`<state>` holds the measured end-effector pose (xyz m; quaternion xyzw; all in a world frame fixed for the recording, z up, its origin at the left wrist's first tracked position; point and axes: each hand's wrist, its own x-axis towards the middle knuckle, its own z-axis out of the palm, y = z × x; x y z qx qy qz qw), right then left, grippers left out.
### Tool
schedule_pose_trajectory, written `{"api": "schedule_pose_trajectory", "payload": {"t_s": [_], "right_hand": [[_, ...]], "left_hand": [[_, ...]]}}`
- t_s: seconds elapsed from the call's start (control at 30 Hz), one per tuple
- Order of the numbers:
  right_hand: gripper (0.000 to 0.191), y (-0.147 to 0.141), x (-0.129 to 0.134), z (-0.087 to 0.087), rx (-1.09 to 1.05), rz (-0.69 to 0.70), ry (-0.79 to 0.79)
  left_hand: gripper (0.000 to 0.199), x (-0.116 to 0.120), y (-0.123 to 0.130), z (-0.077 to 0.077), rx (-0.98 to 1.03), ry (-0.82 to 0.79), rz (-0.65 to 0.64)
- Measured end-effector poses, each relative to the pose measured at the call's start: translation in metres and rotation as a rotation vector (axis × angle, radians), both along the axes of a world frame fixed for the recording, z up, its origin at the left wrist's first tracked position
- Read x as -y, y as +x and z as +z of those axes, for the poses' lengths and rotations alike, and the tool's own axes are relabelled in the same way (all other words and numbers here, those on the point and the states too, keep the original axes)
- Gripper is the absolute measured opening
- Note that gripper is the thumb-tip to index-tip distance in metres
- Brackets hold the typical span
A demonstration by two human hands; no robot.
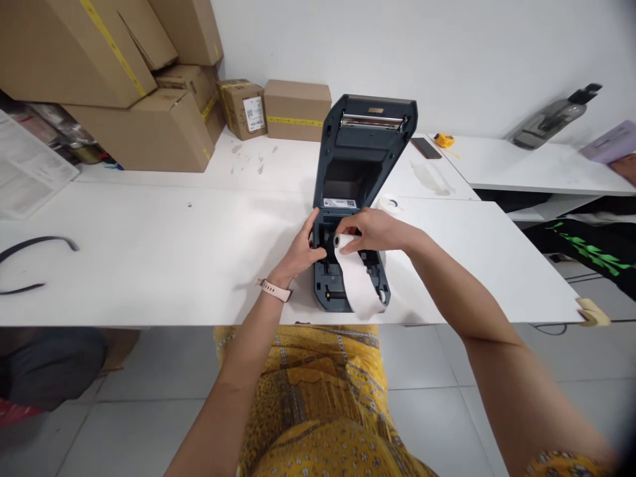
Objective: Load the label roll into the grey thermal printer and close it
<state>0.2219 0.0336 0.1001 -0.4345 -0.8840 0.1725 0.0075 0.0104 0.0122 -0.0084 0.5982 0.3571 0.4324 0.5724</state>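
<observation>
A dark label printer (325, 298) stands on the white table with its lid (368, 149) raised. My right hand (372, 228) grips a small roll of white label paper (355, 275) inside the printer bay. The paper's loose end runs down over the printer's front edge. On the printer's left side rests my left hand (301, 252), its thumb reaching into the bay by the roll and its fingers stretched along the outer edge. A pink band is on my left wrist. Another white roll (390, 204) lies behind my right hand, partly hidden.
Cardboard boxes (144, 132) are stacked at the back left, with a smaller brown box (298, 109) by the wall. Behind the printer to the right are a phone (426, 148), a yellow tape measure (444, 140) and a clear bottle (551, 119). Black straps (40, 242) lie at the left.
</observation>
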Motion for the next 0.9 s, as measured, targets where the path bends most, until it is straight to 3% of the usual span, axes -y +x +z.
{"api": "schedule_pose_trajectory", "payload": {"t_s": [0.13,0.3,0.67,0.8,0.9], "right_hand": [[0.021,-0.011,-0.009,-0.014,0.108,0.038,-0.037],[0.021,-0.014,-0.010,-0.024,0.180,0.045,-0.054],[0.019,-0.015,-0.016,-0.027,0.231,0.168,-0.079],[0.020,-0.006,-0.010,-0.014,0.127,0.185,-0.131],[0.028,0.010,0.006,0.015,-0.275,0.147,-0.175]], "left_hand": [[0.109,0.001,0.000,0.000,-0.021,-0.010,0.005],[0.103,0.000,0.003,-0.008,-0.031,0.102,0.020],[0.104,-0.002,0.005,-0.014,-0.006,0.078,0.018],[0.101,0.000,0.004,-0.013,-0.012,0.077,0.030],[0.097,0.000,0.004,-0.013,-0.023,0.072,0.042]]}}
